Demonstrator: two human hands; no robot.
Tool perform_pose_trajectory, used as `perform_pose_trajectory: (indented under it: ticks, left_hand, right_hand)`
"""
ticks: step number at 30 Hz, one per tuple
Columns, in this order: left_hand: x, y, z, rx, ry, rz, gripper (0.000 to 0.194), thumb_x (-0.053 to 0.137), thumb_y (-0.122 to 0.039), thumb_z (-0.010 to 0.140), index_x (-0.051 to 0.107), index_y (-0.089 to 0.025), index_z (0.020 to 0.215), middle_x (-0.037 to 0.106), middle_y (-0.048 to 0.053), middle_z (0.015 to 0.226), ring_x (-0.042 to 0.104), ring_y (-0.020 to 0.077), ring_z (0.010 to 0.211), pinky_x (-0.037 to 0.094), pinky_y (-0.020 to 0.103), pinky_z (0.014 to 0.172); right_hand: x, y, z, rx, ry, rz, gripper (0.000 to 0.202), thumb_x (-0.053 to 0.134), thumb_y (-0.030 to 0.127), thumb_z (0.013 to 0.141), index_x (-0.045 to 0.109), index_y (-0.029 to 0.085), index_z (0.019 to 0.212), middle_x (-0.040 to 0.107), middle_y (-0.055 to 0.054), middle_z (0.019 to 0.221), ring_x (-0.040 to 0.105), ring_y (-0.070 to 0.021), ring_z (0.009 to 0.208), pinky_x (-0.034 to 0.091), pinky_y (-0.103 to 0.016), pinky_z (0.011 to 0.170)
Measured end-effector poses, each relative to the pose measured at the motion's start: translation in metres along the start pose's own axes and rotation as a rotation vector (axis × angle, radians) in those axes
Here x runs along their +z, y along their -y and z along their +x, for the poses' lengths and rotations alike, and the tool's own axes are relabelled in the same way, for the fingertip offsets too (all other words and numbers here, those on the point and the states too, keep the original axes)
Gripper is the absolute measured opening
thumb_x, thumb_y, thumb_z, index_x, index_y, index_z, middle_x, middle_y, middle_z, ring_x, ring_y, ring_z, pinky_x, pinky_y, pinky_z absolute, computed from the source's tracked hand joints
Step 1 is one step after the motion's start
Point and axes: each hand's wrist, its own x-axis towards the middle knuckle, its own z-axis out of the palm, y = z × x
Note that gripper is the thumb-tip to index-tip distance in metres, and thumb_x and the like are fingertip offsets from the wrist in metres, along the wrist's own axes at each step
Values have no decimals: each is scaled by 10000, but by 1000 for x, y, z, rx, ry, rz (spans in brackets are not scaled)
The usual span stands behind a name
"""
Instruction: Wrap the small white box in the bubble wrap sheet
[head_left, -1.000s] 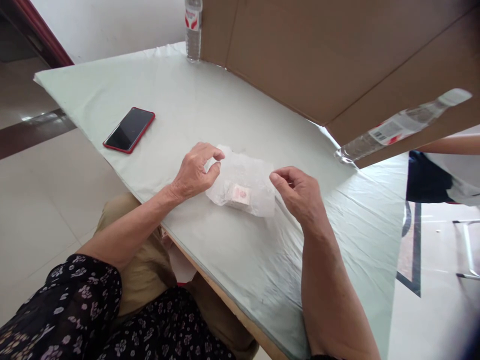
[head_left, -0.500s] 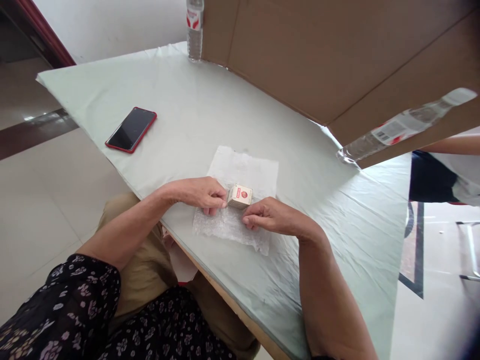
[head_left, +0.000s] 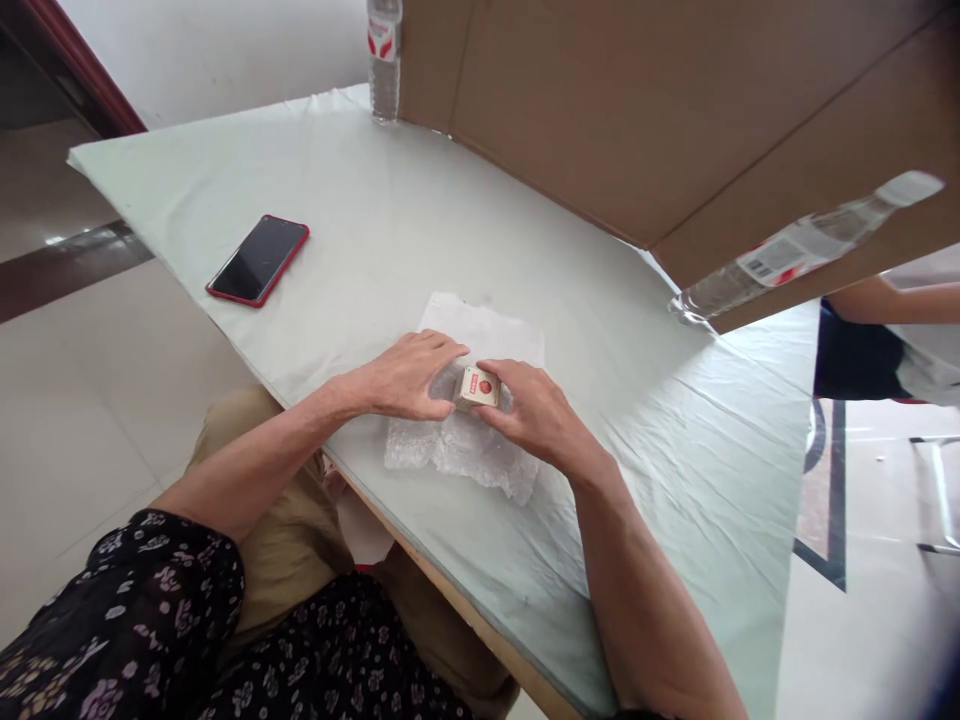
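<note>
A small cream box (head_left: 478, 387) with red print rests on a sheet of bubble wrap (head_left: 487, 455) on the pale green tablecloth. My right hand (head_left: 531, 408) has its thumb and fingertips against the box's right side, gripping its front and back. On the other side, my left hand (head_left: 411, 377) is spread, thumb and fingers apart, close to the box's left side and holding nothing. Its thumb tip comes near the box's front left corner.
A phone (head_left: 259, 260) in a red case lies at the left of the table. Behind stands a large cardboard panel (head_left: 585, 110), with a bottle (head_left: 385, 65) at its left end and a tilted bottle (head_left: 795, 250) at its right. A person's arm (head_left: 892, 300) shows at the right.
Both hands have opened from curled shapes. My right hand has moved up to the box and taken its right side. My left hand has spread its fingers beside it.
</note>
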Motion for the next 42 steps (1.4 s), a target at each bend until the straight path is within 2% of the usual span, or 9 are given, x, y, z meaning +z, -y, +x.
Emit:
perform_pose_trajectory:
  ticks: [6,10,12,14,17,19,22,28,42]
  left_hand:
    - [10,4,2,-29,52,153,605,613,-407,794,489,-132,1319,536,198,1406,445,359,1368,319,485,1135]
    - [10,9,4,-38,52,141,718,587,-323,776,388,-132,1440,473,195,1494,348,357,1458,261,489,1174]
    - [9,8,5,-32,68,123,784,594,-331,769,339,-133,1484,413,194,1548,291,363,1492,219,506,1196]
    - [8,6,5,-23,74,100,815,605,-359,772,323,-133,1503,376,194,1574,271,361,1502,199,509,1207]
    - [5,4,4,-31,58,83,780,594,-369,794,349,-133,1496,399,192,1558,309,347,1484,221,491,1205]
    - [4,6,3,-38,76,88,757,596,-379,805,366,-145,1487,434,186,1535,339,347,1466,231,499,1199]
    - [2,14,2,-29,165,92,833,622,-482,812,308,-176,1520,390,172,1577,286,347,1498,183,522,1214]
    - [-3,30,4,-57,301,46,1037,604,-685,798,135,-209,1590,186,136,1680,56,335,1566,-1,527,1245]
    - [-9,34,2,-65,270,84,972,648,-680,782,250,-256,1561,253,129,1661,106,362,1552,39,598,1225]
  right_hand:
    - [-37,-38,-10,183,-211,-150,403,628,449,835,638,239,1178,713,-121,1157,653,-325,1018,495,-466,835]
    - [-57,-73,-20,474,-94,-245,343,645,456,793,661,245,1063,726,-109,966,663,-330,872,507,-483,738]
    - [-59,-80,-23,530,-27,-266,385,667,475,771,663,234,1072,722,-141,1039,662,-384,953,514,-552,781]
    - [-60,-79,-24,499,-81,-268,482,660,521,780,645,226,1162,678,-177,1224,611,-444,1129,487,-634,887]
    - [-57,-63,-23,367,-227,-242,517,573,530,863,597,238,1289,613,-164,1361,555,-429,1254,443,-653,1000]
    - [-50,-48,-20,222,-161,-215,503,557,492,888,581,251,1328,615,-139,1370,561,-388,1268,445,-616,1035]
    - [-33,-29,-14,58,91,-216,598,617,475,858,531,240,1401,539,-127,1475,484,-358,1371,419,-558,1099]
    - [-16,-14,-7,83,319,-318,705,703,441,767,517,182,1396,449,-179,1538,464,-399,1374,442,-559,1063]
    - [-18,-11,-9,49,280,-404,531,768,434,728,591,230,1185,634,-149,1263,625,-359,1091,525,-464,810]
